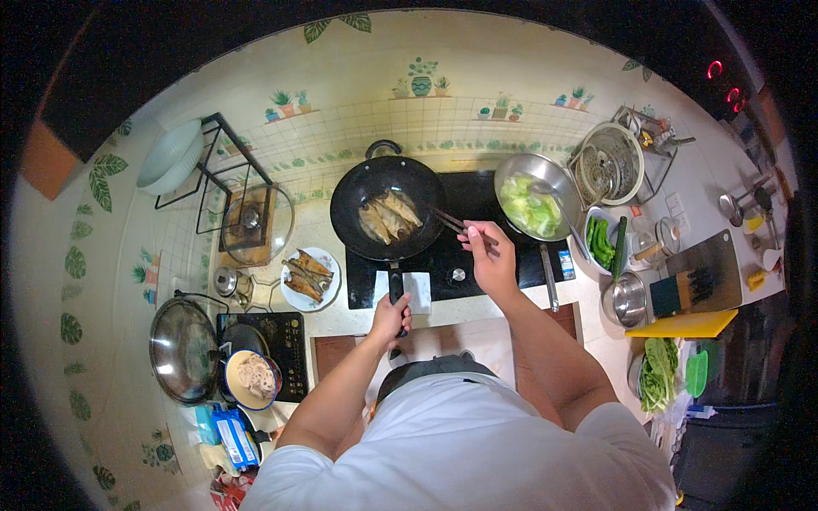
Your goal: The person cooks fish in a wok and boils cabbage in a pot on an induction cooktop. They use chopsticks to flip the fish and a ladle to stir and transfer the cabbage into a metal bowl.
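Observation:
My left hand (390,320) is closed round the handle of a black wok (387,167) on the left side of the black cooktop (460,281). Several browned whole fish (390,217) lie together in the wok. A pair of dark chopsticks (470,231) is held in my right hand (491,259), their tips over the wok's right rim, apart from the fish. Left of the wok, more fried fish (307,274) rest on a white plate (293,298). To the right stands a steel pan (511,167) with pale green leafy vegetable (529,205) and a metal ladle (567,220) in it.
On the right are a bowl of green peppers (599,241), a cucumber (619,248), a steel bowl (626,299) and a knife block (679,292). A glass lid (278,223) leans at the left. Nearer stand a second hob (294,358) and an enamel bowl (234,389) of sliced food.

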### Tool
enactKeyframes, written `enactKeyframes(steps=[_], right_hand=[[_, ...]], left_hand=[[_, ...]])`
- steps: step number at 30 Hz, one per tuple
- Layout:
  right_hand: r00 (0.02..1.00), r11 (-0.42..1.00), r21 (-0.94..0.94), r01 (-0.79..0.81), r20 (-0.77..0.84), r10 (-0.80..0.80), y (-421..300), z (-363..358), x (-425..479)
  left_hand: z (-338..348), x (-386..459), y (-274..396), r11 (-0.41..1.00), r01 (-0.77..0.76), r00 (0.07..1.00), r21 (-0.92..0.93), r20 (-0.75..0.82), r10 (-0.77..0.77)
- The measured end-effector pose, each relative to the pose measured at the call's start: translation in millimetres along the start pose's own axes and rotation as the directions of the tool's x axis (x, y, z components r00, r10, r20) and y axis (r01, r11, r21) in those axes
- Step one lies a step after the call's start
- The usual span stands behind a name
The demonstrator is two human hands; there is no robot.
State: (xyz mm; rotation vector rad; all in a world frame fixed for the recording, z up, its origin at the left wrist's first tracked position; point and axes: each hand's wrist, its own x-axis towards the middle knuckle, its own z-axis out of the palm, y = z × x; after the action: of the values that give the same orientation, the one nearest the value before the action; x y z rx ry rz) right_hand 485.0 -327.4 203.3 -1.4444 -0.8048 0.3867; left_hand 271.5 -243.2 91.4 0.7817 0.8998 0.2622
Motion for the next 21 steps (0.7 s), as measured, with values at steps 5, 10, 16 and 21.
enactKeyframes(steps=[5,10,16,21], right_hand=[[0.999,1.000,-0.025,-0.005,-0.040,0.004,1,5,-3],[0.997,1.000,-0.005,-0.029,-0.069,0.028,8,5,-10],[0.996,0.999,-0.019,-0.047,-0.079,0.046,4,6,-16],[0.996,0.998,-0.053,-0.045,-0.078,0.041,4,1,-23]], left_hand=[[1,0,1,1.000,0.004,0.999,-0.004,-0.032,-0.005],[-7,8,1,0.978,0.072,0.995,-0.197,0.076,-0.058],[-11,14,-19,0.992,0.017,0.998,-0.125,0.064,-0.009],[-18,16,-32,1.000,-0.012,0.999,0.001,0.045,0.012]])
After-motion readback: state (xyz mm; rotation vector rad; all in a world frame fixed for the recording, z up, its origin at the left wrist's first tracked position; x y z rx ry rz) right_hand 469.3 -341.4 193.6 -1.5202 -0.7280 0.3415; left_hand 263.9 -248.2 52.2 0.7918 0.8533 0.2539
